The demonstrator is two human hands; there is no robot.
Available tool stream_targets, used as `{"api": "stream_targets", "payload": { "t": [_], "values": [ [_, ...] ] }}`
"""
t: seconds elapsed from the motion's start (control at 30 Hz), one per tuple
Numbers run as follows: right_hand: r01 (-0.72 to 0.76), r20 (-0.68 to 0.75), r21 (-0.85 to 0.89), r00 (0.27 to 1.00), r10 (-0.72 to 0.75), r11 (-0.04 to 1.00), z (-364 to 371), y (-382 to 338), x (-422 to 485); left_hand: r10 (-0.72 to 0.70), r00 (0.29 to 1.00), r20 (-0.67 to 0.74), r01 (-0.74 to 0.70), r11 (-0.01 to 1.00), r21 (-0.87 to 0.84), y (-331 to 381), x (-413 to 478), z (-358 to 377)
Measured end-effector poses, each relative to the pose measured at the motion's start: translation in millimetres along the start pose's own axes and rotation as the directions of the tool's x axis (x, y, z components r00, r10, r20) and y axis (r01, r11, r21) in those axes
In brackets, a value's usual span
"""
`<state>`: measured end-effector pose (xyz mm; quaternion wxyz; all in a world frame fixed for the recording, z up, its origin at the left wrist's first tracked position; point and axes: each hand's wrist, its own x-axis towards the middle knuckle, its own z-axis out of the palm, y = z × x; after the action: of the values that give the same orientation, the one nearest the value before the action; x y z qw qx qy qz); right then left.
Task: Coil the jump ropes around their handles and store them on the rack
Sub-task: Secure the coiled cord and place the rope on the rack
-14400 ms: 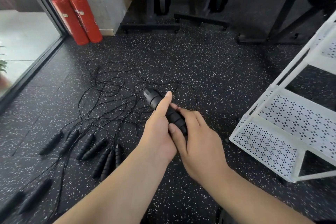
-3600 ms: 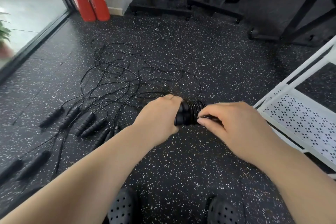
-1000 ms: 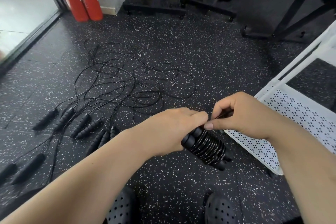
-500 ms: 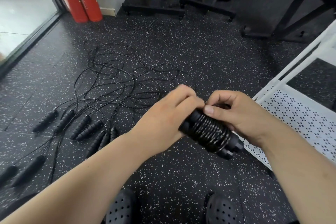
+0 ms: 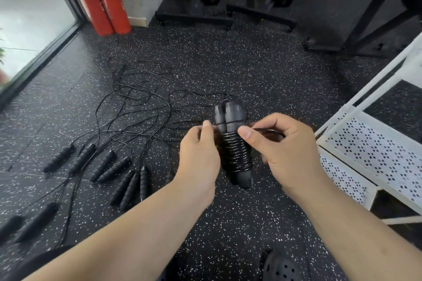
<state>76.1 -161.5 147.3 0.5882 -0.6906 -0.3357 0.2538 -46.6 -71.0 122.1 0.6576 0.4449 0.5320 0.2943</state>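
Holding a bundle (image 5: pixel 235 155) of two black jump-rope handles laid side by side and bound by tight turns of glossy black cord, a person's bare hands meet in the middle of the view, above a black rubber floor (image 5: pixel 228 64) flecked with white. The bundle points away from the person, its bare handle tops sticking out beyond the coils. The left hand (image 5: pixel 198 155) grips the bundle from its left side; the thumb lies beside the handle tops, and the other fingers are hidden behind the bundle. The right hand (image 5: pixel 287 155) is curled, with thumb and forefinger pinching a free loop of black cord (image 5: pixel 271 130) that runs out from the top of the coils toward the right.

Just right of the hands stands a white metal rack (image 5: pixel 376 150) with perforated shelves; the bundle is near it but not on it. On the floor to the left lies a tangle of thin black ropes (image 5: pixel 137 107), their black ribbed handles (image 5: pixel 109 166) lying roughly in a row nearer the person, with two more blurred at the lower left edge. Two red fire extinguishers (image 5: pixel 100 0) stand against the far wall beside a glass panel (image 5: pixel 29 20). A black perforated shoe (image 5: pixel 280 267) shows at the bottom edge.
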Motion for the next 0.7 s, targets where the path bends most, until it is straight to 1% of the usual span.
{"api": "stream_targets", "payload": {
  "t": [0.1, 0.17, 0.2, 0.27, 0.3, 0.37, 0.43, 0.53, 0.63, 0.7],
  "values": [
    [0.073, 0.005, -0.206, 0.997, -0.074, 0.976, 4, 4, -2, -0.084, 0.979, 0.186, 0.094, 0.995, -0.046, 3, -6, 5],
    [0.104, 0.039, -0.262, 0.994, -0.098, 0.959, 5, 3, -4, -0.141, 0.947, 0.287, 0.166, 0.984, -0.065, 3, -8, 6],
    [0.106, 0.069, -0.276, 0.994, -0.090, 0.955, 5, -1, -4, -0.156, 0.939, 0.307, 0.188, 0.979, -0.077, -1, -6, 6],
    [0.069, 0.155, -0.269, 0.987, -0.027, 0.961, -1, -8, -1, -0.144, 0.939, 0.312, 0.177, 0.981, -0.080, 0, -6, 4],
    [0.033, 0.206, -0.233, 0.978, 0.016, 0.972, -4, -12, 2, -0.130, 0.937, 0.324, 0.165, 0.983, -0.084, 3, -6, 2],
    [-0.050, 0.281, -0.100, 0.957, 0.076, 0.994, -10, -15, 8, -0.130, 0.909, 0.397, 0.174, 0.982, -0.077, 8, -10, 0],
    [-0.137, 0.298, 0.034, 0.947, 0.121, 0.990, -13, -16, 10, -0.143, 0.865, 0.481, 0.209, 0.974, -0.087, 12, -13, -1],
    [-0.213, 0.290, 0.153, 0.943, 0.162, 0.965, -13, -15, 9, -0.109, 0.821, 0.561, 0.219, 0.967, -0.132, 14, -15, -1],
    [-0.272, 0.226, 0.318, 0.952, 0.206, 0.908, -10, -9, 6, -0.057, 0.845, 0.532, 0.172, 0.970, -0.169, 12, -12, 0],
    [-0.295, 0.148, 0.422, 0.955, 0.256, 0.857, -4, -7, 2, -0.034, 0.871, 0.489, 0.146, 0.971, -0.191, 13, -12, 0]
  ]
}}
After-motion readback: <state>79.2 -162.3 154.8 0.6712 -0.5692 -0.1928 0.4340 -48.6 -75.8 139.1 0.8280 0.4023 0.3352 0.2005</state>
